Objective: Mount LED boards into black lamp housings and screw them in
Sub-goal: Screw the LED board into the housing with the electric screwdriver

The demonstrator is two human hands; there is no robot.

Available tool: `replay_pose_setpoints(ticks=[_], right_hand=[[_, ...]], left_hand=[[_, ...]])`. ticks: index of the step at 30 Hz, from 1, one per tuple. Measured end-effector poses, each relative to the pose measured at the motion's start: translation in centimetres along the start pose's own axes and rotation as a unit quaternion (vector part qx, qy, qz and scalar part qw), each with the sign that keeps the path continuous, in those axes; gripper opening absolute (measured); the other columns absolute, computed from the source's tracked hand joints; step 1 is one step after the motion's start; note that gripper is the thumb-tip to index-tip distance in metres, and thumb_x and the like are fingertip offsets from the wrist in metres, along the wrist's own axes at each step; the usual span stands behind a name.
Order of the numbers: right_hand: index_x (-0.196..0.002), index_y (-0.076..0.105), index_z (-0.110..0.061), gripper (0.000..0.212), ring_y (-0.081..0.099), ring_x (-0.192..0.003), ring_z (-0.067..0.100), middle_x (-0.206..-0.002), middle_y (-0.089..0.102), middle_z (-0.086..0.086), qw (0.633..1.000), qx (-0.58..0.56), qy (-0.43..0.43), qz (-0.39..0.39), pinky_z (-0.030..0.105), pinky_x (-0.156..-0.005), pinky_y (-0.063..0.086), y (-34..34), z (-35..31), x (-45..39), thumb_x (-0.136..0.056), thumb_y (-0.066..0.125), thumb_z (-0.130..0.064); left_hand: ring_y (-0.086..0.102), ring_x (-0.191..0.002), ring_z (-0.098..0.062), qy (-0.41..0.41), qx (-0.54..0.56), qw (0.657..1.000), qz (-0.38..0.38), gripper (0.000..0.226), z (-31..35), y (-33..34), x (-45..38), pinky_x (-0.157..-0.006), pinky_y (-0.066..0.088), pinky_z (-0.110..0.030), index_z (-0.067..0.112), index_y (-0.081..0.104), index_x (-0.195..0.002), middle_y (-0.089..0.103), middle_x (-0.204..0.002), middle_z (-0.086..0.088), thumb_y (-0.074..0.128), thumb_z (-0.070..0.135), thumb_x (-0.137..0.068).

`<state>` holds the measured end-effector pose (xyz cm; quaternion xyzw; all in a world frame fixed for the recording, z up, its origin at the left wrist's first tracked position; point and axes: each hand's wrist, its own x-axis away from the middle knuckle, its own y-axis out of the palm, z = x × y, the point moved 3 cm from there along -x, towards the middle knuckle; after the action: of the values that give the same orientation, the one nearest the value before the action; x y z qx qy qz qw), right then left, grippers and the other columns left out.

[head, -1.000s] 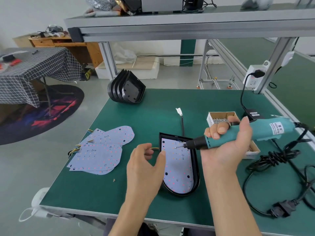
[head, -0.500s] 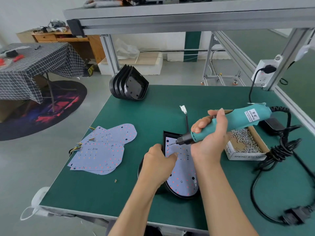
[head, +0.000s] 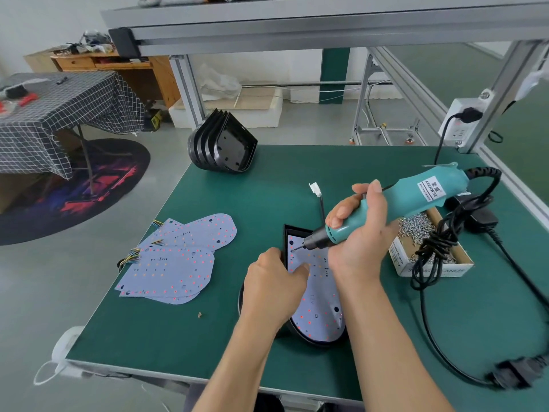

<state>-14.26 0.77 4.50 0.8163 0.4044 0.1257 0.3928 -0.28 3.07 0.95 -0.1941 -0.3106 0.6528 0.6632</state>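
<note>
Screwing step under way: right hand (head: 361,233) grips the screwdriver (head: 386,209), tip on the board (head: 318,307) seated in the housing (head: 289,233) mid-table. Left hand (head: 273,288) pins it with curled fingers. Next, I'd say: steady downward pressure.

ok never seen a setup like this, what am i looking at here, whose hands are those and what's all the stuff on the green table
No machine here: a person wears a camera on the head, so the single view looks down at their own hands. The right hand grips a teal electric screwdriver, its tip down on a pale LED board that sits in a black lamp housing. The left hand holds the housing's edge, steadying it. On the green table also lie a pile of spare LED boards, a stack of empty housings at the far edge, and a cardboard box of screws by the tool's cable.
</note>
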Motion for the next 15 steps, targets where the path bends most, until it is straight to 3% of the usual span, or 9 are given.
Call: replay_pose_setpoints(ticks=[3,10,15], right_hand=[[-0.081,0.065,-0.016,0.024,0.041,-0.041,0.021,-0.053,0.049,0.006,1.0,0.007,-0.007,-0.006,0.029,-0.05,0.035,0.3,-0.3,0.2,-0.089,0.067,-0.038],[-0.078,0.068,-0.022,0.02,0.041,-0.041,0.024,-0.05,0.05,0.005,0.998,0.04,-0.042,-0.03,0.034,-0.054,0.034,1.1,-1.5,1.0,-0.09,0.066,-0.039],[-0.081,0.062,-0.02,0.019,0.042,-0.039,0.024,-0.048,0.05,0.005,0.993,0.075,-0.075,-0.057,0.032,-0.056,0.039,2.1,-2.2,1.9,-0.091,0.068,-0.036]], left_hand=[[0.066,-0.069,-0.037,0.005,0.001,1.0,0.005,0.042,0.2,-0.1,0.3,-0.064,0.057,-0.044,0.012,0.042,-0.076,0.054,-0.07,-0.005,0.069,0.041,-0.09],[0.05,-0.064,-0.023,0.016,-0.035,0.998,0.041,0.039,0.6,0.0,0.9,-0.052,0.031,-0.032,0.014,0.042,-0.077,0.055,-0.073,-0.004,0.065,0.041,-0.091],[0.049,-0.065,-0.017,0.024,-0.04,0.997,0.062,0.033,1.1,-0.2,1.5,-0.051,0.028,-0.032,0.015,0.043,-0.079,0.056,-0.075,-0.001,0.062,0.038,-0.092]])
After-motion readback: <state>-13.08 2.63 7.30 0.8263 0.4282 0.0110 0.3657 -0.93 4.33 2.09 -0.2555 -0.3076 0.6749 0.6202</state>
